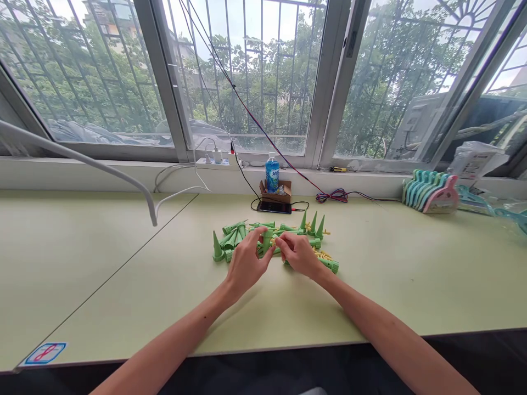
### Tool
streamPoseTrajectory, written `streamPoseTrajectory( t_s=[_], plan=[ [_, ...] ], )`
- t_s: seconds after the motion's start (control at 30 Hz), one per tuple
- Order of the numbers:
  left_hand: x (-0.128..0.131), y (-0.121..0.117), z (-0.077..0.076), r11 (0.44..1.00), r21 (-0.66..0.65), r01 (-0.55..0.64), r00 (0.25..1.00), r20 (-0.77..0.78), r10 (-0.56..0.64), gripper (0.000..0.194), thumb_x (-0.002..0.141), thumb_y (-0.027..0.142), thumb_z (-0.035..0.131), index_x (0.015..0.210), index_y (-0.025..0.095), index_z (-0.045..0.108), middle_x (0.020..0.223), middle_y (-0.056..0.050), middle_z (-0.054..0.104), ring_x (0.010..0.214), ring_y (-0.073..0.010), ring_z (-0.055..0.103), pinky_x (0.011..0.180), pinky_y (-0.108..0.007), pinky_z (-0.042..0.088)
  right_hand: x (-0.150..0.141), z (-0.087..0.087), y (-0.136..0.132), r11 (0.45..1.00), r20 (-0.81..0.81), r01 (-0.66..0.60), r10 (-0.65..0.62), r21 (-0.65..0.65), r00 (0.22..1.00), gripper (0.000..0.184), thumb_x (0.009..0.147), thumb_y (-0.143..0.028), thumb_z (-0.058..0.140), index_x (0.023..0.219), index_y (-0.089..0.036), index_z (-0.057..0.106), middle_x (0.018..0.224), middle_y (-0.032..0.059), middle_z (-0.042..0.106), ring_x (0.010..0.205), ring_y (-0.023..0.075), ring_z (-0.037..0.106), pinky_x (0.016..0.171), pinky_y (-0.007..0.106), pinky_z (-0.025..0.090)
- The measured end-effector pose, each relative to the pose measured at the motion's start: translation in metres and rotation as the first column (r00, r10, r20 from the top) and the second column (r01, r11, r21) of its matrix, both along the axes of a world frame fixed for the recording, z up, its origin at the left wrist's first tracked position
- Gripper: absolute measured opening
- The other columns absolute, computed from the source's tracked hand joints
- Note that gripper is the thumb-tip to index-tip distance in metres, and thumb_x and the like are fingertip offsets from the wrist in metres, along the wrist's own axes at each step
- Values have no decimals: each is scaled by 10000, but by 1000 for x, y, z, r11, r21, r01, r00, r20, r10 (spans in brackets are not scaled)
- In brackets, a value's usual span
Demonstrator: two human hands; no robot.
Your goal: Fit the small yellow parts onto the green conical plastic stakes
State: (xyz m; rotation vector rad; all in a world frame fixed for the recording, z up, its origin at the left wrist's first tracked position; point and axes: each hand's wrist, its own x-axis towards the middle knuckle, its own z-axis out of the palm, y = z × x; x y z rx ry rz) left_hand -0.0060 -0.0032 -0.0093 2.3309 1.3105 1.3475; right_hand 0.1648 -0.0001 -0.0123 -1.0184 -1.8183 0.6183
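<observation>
My left hand (249, 258) is closed around a green plastic cone-shaped plant watering spike (267, 240), held just above the pile. My right hand (300, 253) pinches a small yellow valve piece (273, 241) against the side of that spike; the fingertips partly hide it. Around both hands lie several more green spikes (230, 241), some on their sides. One spike (217, 247) stands point-up at the left, and others (313, 222) stand at the right rear. Loose yellow pieces (323, 255) lie beside my right hand.
Behind the pile, a phone (274, 207) lies before a small cardboard box (284, 192) with a blue bottle (272, 174). Coiled cable (332, 195) and a row of colored hangers (430, 192) are at the right rear. A white tube (102, 162) reaches in from the left.
</observation>
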Motion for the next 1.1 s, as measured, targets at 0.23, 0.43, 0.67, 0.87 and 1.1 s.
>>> streamPoseTrajectory(
  t_s=[0.23,0.43,0.67,0.87,1.1],
  plan=[
    [0,0,-1,1000,6,8,1000,7,-8,335,860,292,617,1180,249,529,926,-5,609,435,-58,420,496,-220,405,0,0,1,999,18,42,-41,-2,999,472,1000,-489,378,630,-210,467,479,-10,542,429,124,470,498,260,372],
    [0,0,1,1000,-22,-14,1000,13,14,320,876,322,604,1176,243,529,927,0,608,435,-56,407,506,-223,403,1,0,-1,1000,4,14,-14,6,1000,240,936,-439,532,898,-203,538,512,-52,525,446,121,446,479,245,333],
    [0,0,1,1000,-21,4,1000,11,-4,319,869,301,612,1173,243,533,925,-2,609,431,-49,399,506,-216,405,0,-2,0,1000,-9,1,-1,2,1000,245,933,-413,528,803,-205,515,522,-34,543,461,126,464,487,253,349],
    [0,0,0,1000,-13,23,1000,16,-23,315,875,318,609,1171,240,539,917,-8,616,426,-51,407,499,-221,412,0,0,0,1000,11,4,-4,-20,1000,348,965,-410,463,684,-207,495,481,-29,507,443,123,445,483,257,348],
    [0,0,0,1000,-10,15,1000,28,-15,330,868,309,615,1182,245,534,915,-6,610,426,-51,405,481,-213,403,0,0,1,1000,24,29,-29,-1,999,349,959,-457,470,724,-204,519,487,-37,482,451,124,429,484,259,337]
  ],
)
